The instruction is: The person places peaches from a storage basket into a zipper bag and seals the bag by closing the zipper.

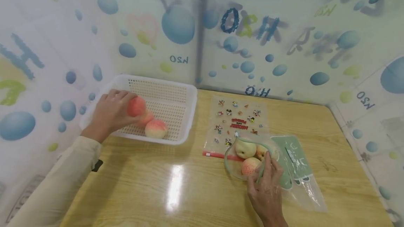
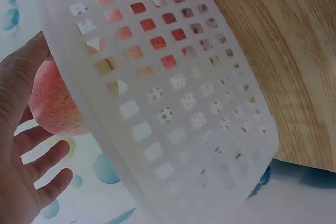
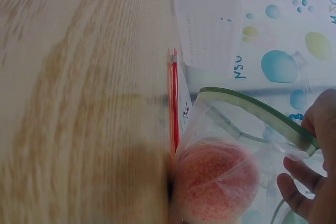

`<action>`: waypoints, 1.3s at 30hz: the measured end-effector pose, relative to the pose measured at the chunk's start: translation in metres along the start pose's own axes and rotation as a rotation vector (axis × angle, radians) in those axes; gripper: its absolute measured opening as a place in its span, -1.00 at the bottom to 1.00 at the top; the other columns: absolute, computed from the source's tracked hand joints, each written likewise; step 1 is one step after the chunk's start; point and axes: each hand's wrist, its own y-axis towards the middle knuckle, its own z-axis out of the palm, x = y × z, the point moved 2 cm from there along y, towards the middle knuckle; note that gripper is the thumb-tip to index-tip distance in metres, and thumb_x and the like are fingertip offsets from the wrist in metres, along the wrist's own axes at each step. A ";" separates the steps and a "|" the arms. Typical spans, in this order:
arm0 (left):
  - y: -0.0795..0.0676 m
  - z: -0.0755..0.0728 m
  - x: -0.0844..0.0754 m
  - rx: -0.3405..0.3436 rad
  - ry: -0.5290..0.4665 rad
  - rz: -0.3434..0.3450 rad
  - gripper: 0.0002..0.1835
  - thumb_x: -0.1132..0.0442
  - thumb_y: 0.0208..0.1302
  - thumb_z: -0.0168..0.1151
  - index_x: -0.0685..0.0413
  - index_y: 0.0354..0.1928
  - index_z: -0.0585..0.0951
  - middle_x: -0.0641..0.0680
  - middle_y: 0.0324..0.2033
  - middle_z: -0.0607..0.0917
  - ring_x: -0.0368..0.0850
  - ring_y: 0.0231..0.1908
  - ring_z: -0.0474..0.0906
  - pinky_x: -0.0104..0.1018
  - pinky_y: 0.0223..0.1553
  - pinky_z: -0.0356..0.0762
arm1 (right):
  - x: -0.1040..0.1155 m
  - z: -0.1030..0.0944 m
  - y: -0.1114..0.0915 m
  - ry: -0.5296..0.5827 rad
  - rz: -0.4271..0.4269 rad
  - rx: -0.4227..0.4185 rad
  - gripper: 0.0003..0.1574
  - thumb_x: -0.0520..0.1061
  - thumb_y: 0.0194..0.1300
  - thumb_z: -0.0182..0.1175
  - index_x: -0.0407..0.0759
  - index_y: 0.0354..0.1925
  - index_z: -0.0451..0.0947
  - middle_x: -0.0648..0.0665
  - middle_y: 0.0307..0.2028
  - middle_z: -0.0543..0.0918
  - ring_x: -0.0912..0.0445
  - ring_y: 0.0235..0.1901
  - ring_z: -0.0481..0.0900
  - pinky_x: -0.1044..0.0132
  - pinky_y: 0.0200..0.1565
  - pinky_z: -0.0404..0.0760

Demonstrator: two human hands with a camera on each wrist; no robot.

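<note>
My left hand (image 1: 115,111) grips a red peach (image 1: 136,106) over the white plastic basket (image 1: 193,109). Two more peaches lie in the basket below it, one of them a pink-and-cream peach (image 1: 156,129). In the left wrist view the held peach (image 2: 56,100) shows beyond the basket's rim. My right hand (image 1: 266,188) pinches the green-edged mouth of a clear zip bag (image 1: 233,169), which stands open. Inside that bag sit several peaches, including a speckled peach (image 1: 250,166). The right wrist view shows thumb and fingers on the bag's green zip strip (image 3: 252,107).
A flat clear bag (image 1: 240,115) with cartoon prints and a red slider lies behind the peach bag. The wooden table (image 1: 142,185) meets patterned walls at the back and sides. The zip bag's green printed part (image 1: 293,157) spreads to the right.
</note>
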 end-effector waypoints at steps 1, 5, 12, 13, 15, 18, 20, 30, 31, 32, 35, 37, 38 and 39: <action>0.000 0.001 -0.002 -0.005 -0.002 0.006 -0.17 -0.28 -0.39 0.42 0.07 -0.04 0.49 0.14 -0.11 0.54 0.16 -0.08 0.31 0.13 -0.19 0.26 | 0.000 0.000 0.000 -0.003 0.002 0.002 -0.05 -0.21 0.06 0.00 -0.18 0.39 -0.14 -0.38 0.07 0.11 -0.15 -0.19 0.39 0.02 -0.45 0.55; 0.002 0.002 -0.011 -0.008 -0.004 0.028 -0.20 -0.28 -0.36 0.40 0.05 -0.05 0.49 0.13 -0.11 0.55 0.16 -0.08 0.31 0.12 -0.18 0.26 | 0.000 0.000 -0.001 -0.008 0.010 0.009 -0.05 -0.20 0.07 0.00 -0.17 0.39 -0.15 -0.37 0.08 0.11 -0.17 -0.14 0.38 0.00 -0.39 0.56; 0.007 0.008 -0.032 -0.051 -0.053 0.103 -0.25 -0.24 -0.36 0.41 0.04 -0.08 0.53 0.08 -0.19 0.58 0.11 -0.16 0.37 0.05 -0.24 0.32 | 0.000 -0.001 -0.001 0.006 -0.011 -0.020 -0.06 -0.21 0.06 0.02 -0.19 0.38 -0.10 -0.38 0.06 0.13 -0.18 -0.16 0.39 0.01 -0.46 0.55; 0.008 0.010 -0.034 -0.052 -0.057 0.111 -0.23 -0.25 -0.37 0.41 0.05 -0.07 0.53 0.08 -0.18 0.59 0.10 -0.15 0.38 0.05 -0.24 0.32 | 0.000 -0.001 -0.001 0.009 -0.011 -0.019 -0.06 -0.21 0.06 0.02 -0.19 0.38 -0.10 -0.38 0.06 0.13 -0.18 -0.17 0.40 0.01 -0.48 0.55; 0.008 0.012 -0.039 -0.047 -0.054 0.118 -0.22 -0.29 -0.37 0.40 0.03 -0.07 0.53 0.07 -0.16 0.59 0.08 -0.15 0.38 0.03 -0.25 0.33 | 0.000 -0.001 -0.001 0.008 -0.007 -0.011 -0.06 -0.21 0.07 0.02 -0.18 0.38 -0.11 -0.38 0.07 0.13 -0.18 -0.17 0.40 0.02 -0.48 0.55; 0.010 0.015 -0.047 -0.042 -0.047 0.129 -0.20 -0.35 -0.40 0.38 -0.01 -0.08 0.53 0.06 -0.15 0.60 0.05 -0.16 0.39 0.00 -0.26 0.33 | 0.000 -0.002 -0.002 0.002 -0.001 -0.001 -0.05 -0.21 0.07 0.04 -0.17 0.39 -0.12 -0.37 0.08 0.12 -0.18 -0.19 0.41 0.03 -0.47 0.56; 0.011 0.016 -0.052 -0.046 -0.053 0.139 -0.20 -0.35 -0.41 0.38 -0.03 -0.08 0.53 0.06 -0.16 0.60 0.04 -0.16 0.38 -0.02 -0.25 0.32 | 0.000 -0.002 -0.002 -0.005 -0.001 0.004 -0.04 -0.21 0.07 0.05 -0.18 0.39 -0.13 -0.38 0.08 0.12 -0.17 -0.20 0.42 0.05 -0.47 0.56; 0.019 0.017 -0.082 -0.104 -0.120 0.254 -0.25 -0.20 -0.37 0.39 0.02 -0.05 0.51 0.06 -0.15 0.57 0.05 -0.10 0.37 0.01 -0.12 0.31 | -0.001 -0.002 -0.003 -0.001 -0.012 0.001 -0.05 -0.19 0.07 0.03 -0.18 0.39 -0.13 -0.37 0.09 0.12 -0.18 -0.12 0.39 0.01 -0.43 0.56; 0.021 0.016 -0.085 -0.110 -0.126 0.268 -0.25 -0.20 -0.35 0.38 0.03 -0.04 0.51 0.06 -0.14 0.57 0.06 -0.08 0.37 0.01 -0.10 0.30 | -0.001 -0.002 -0.003 0.000 -0.013 0.002 -0.05 -0.19 0.07 0.03 -0.19 0.39 -0.13 -0.37 0.08 0.12 -0.18 -0.12 0.39 0.01 -0.42 0.56; 0.022 0.015 -0.089 -0.116 -0.125 0.280 -0.25 -0.21 -0.34 0.37 0.03 -0.03 0.50 0.06 -0.14 0.57 0.05 -0.07 0.37 0.01 -0.09 0.30 | -0.001 -0.002 -0.003 -0.002 -0.009 0.005 -0.05 -0.18 0.07 0.02 -0.17 0.39 -0.13 -0.37 0.09 0.12 -0.18 -0.12 0.39 0.02 -0.43 0.56; 0.027 0.014 -0.098 -0.127 -0.147 0.312 -0.23 -0.23 -0.32 0.36 0.04 -0.01 0.49 0.06 -0.12 0.56 0.05 -0.06 0.35 -0.02 -0.07 0.28 | -0.002 -0.002 -0.003 0.012 -0.013 0.001 -0.05 -0.20 0.07 0.03 -0.19 0.38 -0.13 -0.39 0.09 0.11 -0.18 -0.14 0.39 0.03 -0.46 0.56; 0.030 0.014 -0.104 -0.135 -0.159 0.325 -0.24 -0.23 -0.30 0.35 0.04 -0.01 0.49 0.05 -0.12 0.55 0.03 -0.07 0.35 -0.05 -0.07 0.27 | -0.002 -0.002 -0.003 0.019 -0.009 -0.002 -0.04 -0.20 0.06 0.03 -0.20 0.38 -0.14 -0.40 0.09 0.10 -0.19 -0.14 0.39 0.02 -0.46 0.56; 0.032 0.015 -0.107 -0.140 -0.164 0.329 -0.24 -0.23 -0.30 0.34 0.04 -0.01 0.49 0.04 -0.12 0.55 0.02 -0.07 0.34 -0.07 -0.09 0.27 | -0.002 -0.002 -0.004 0.022 -0.007 -0.004 -0.04 -0.21 0.06 0.03 -0.21 0.38 -0.14 -0.40 0.09 0.09 -0.20 -0.14 0.39 0.01 -0.45 0.56; 0.033 0.015 -0.110 -0.146 -0.174 0.336 -0.25 -0.22 -0.29 0.34 0.04 -0.01 0.50 0.03 -0.12 0.55 0.02 -0.08 0.34 -0.07 -0.09 0.28 | -0.003 -0.002 -0.004 0.025 -0.008 -0.006 -0.04 -0.21 0.06 0.03 -0.22 0.38 -0.14 -0.41 0.09 0.09 -0.21 -0.13 0.39 0.00 -0.44 0.56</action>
